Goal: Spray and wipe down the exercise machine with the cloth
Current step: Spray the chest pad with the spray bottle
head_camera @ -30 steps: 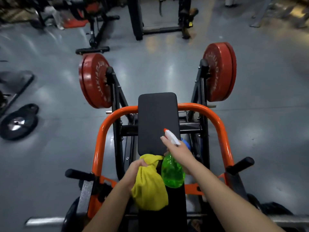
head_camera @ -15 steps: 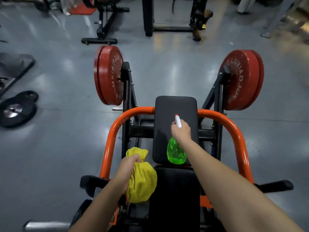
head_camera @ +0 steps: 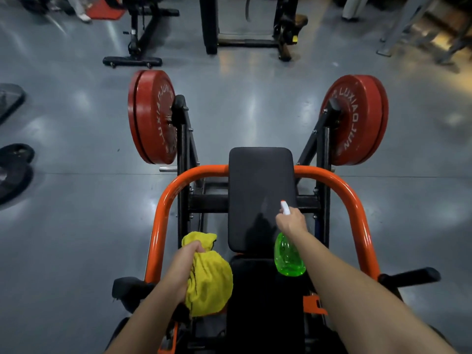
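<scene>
The exercise machine stands below me, with an orange tube frame (head_camera: 163,208), a black chest pad (head_camera: 258,185) and a black seat pad (head_camera: 263,297). My right hand (head_camera: 291,222) grips the white trigger head of a green spray bottle (head_camera: 288,259); its nozzle points at the lower right of the chest pad. My left hand (head_camera: 182,264) holds a bunched yellow cloth (head_camera: 208,282) to the left of the seat, beside the orange frame and apart from the pads.
Red weight plates (head_camera: 150,116) (head_camera: 357,118) hang on both arms of the machine. Black handles (head_camera: 411,275) stick out at each side. Black plates (head_camera: 15,172) lie on the grey floor at left. Other racks (head_camera: 245,26) stand at the back.
My right hand moved the spray bottle from the pad's middle toward its lower right edge. My left hand with the cloth stayed beside the seat. My view shifted slightly.
</scene>
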{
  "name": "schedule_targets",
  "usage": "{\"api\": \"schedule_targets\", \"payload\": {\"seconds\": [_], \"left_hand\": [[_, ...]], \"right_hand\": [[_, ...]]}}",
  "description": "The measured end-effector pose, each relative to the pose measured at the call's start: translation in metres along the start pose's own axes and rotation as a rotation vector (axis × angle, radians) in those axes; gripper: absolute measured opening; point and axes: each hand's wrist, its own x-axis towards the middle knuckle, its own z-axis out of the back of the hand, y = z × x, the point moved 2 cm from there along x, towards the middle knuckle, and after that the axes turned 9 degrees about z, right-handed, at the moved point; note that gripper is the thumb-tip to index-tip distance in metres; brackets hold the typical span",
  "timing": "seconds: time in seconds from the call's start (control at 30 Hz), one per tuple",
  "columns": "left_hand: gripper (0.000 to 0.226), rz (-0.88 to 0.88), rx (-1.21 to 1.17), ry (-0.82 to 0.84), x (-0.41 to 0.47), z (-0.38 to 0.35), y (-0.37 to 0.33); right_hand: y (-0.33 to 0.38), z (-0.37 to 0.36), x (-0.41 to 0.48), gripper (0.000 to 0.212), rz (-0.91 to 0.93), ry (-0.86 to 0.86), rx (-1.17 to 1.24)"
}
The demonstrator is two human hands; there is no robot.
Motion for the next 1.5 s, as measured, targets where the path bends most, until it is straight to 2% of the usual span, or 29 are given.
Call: {"api": "schedule_targets", "payload": {"seconds": [0.17, 0.23, 0.33, 0.47, 0.57, 0.7, 0.77, 0.87, 0.97, 1.03, 1.27, 1.33, 1.43, 1.5], "left_hand": [[0.017, 0.033, 0.048, 0.013, 0.007, -0.014, 0.004], [0.013, 0.042, 0.078, -0.010, 0.009, -0.018, 0.005], [0.013, 0.043, 0.106, -0.034, 0.013, -0.025, 0.007], [0.032, 0.060, 0.144, 0.003, 0.014, -0.045, 0.014], [0.014, 0.038, 0.175, 0.024, 0.013, -0.065, 0.022], [0.016, 0.059, 0.183, 0.079, 0.012, -0.103, 0.044], [0.024, 0.076, 0.175, 0.103, 0.011, -0.128, 0.056], [0.037, 0.056, 0.213, 0.111, 0.019, -0.168, 0.072], [0.021, 0.081, 0.294, 0.112, 0.021, -0.208, 0.091], [0.019, 0.110, 0.325, 0.114, 0.022, -0.226, 0.102], [0.040, 0.134, 0.374, 0.082, 0.032, -0.278, 0.123], [0.043, 0.119, 0.370, 0.069, 0.033, -0.287, 0.124], [0.050, 0.104, 0.354, 0.056, 0.034, -0.298, 0.125], [0.046, 0.092, 0.331, 0.074, 0.033, -0.305, 0.125]], "right_hand": [[-0.041, -0.009, -0.020, 0.034, 0.010, 0.157, -0.080], [-0.052, -0.017, -0.030, 0.029, -0.010, 0.156, -0.100], [-0.070, -0.021, -0.041, 0.029, -0.088, 0.046, -0.021], [-0.108, -0.013, -0.057, 0.031, -0.184, -0.009, 0.095], [-0.138, 0.004, -0.074, 0.026, -0.180, -0.073, 0.133], [-0.181, 0.044, -0.100, 0.025, -0.157, -0.215, 0.162], [-0.205, 0.067, -0.111, 0.021, -0.195, -0.287, 0.169], [-0.240, 0.101, -0.121, 0.028, -0.294, -0.378, 0.190], [-0.276, 0.130, -0.126, 0.029, -0.367, -0.526, 0.263], [-0.293, 0.145, -0.128, 0.034, -0.385, -0.623, 0.311], [-0.294, 0.176, -0.108, 0.041, -0.153, -0.760, 0.274], [-0.295, 0.180, -0.102, 0.038, -0.089, -0.723, 0.221], [-0.305, 0.177, -0.100, 0.036, -0.022, -0.578, 0.161], [-0.316, 0.172, -0.100, 0.036, 0.023, -0.518, 0.176]]}}
